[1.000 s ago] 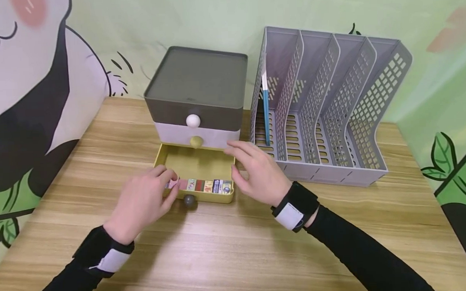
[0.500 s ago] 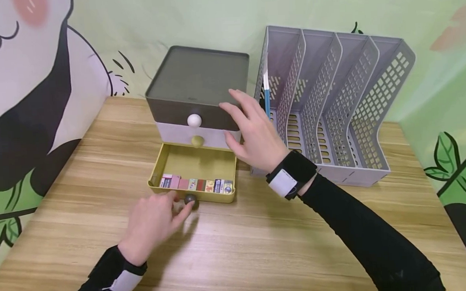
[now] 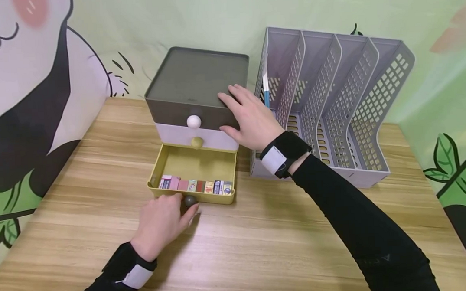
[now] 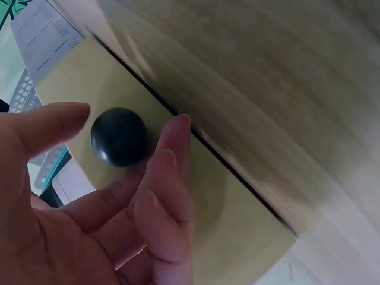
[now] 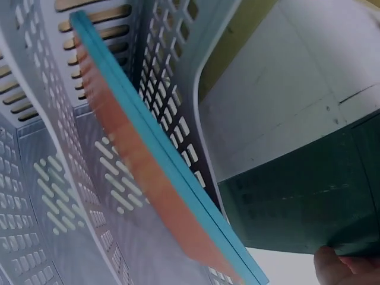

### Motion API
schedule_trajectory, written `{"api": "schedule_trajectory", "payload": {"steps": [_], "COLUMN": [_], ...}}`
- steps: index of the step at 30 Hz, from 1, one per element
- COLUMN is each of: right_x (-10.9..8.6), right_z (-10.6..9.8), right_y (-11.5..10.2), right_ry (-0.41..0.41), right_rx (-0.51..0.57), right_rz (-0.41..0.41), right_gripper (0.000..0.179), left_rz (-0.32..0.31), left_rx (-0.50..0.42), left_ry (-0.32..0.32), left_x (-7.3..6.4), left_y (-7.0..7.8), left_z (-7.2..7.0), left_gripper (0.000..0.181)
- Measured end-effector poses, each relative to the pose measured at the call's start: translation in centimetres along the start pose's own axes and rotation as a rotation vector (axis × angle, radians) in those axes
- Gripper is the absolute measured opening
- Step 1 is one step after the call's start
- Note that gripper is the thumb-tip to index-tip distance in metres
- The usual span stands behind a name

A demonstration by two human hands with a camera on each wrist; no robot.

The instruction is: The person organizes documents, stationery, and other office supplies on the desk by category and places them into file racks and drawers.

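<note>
A small set of stacked drawers stands on the table, with a grey top unit (image 3: 199, 77), a white drawer (image 3: 217, 138) and a yellow bottom drawer (image 3: 206, 162) pulled out. A row of small boxes with coloured prints (image 3: 191, 185) lies along the drawer's front wall. My left hand (image 3: 160, 222) is at that wall, thumb and fingers on either side of its dark round knob (image 4: 119, 137); a small gap shows between thumb and knob. My right hand (image 3: 255, 118) rests on the grey unit's front right corner, fingers spread over the top edge and thumb by the front.
To the right stands a grey file rack (image 3: 320, 167) with slanted dividers. A thin blue-edged book or folder (image 5: 160, 148) leans in its leftmost slot. A white knob (image 3: 193, 121) and a yellow knob (image 3: 197, 142) stick out above the open drawer.
My left hand has left the small boxes and come down to the dark knob. My right hand has risen from beside the yellow drawer onto the grey unit's corner.
</note>
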State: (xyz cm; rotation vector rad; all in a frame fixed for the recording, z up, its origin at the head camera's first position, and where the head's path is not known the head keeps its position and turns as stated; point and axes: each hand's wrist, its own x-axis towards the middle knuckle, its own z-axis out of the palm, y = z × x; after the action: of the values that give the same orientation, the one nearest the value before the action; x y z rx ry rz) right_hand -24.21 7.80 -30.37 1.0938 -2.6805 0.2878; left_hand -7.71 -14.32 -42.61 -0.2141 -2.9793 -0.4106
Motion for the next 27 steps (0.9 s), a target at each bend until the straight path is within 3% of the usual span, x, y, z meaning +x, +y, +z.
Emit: {"api": "schedule_trajectory", "payload": {"steps": [8,19,27], "right_x": [-0.1,0.0,0.0], "right_z": [0.1,0.2,0.2], "right_y": [0.0,0.1,-0.1], "right_ry": [0.009,0.023,0.020], "right_rx": [-0.003,0.007,-0.010], "right_rz": [0.005,-0.005,-0.002], "right_gripper": [0.067,0.066,0.066], "left_rz": [-0.020,0.027,0.053], "left_rx": [0.005,-0.014,-0.005], "left_ry": [-0.003,0.019,0.027], "left_x": [0.4,0.9,2.0], "left_y": [0.3,0.2,0.0], "left_z": [0.4,0.1,-0.2], "left_gripper": [0.037,0.040,0.033]}}
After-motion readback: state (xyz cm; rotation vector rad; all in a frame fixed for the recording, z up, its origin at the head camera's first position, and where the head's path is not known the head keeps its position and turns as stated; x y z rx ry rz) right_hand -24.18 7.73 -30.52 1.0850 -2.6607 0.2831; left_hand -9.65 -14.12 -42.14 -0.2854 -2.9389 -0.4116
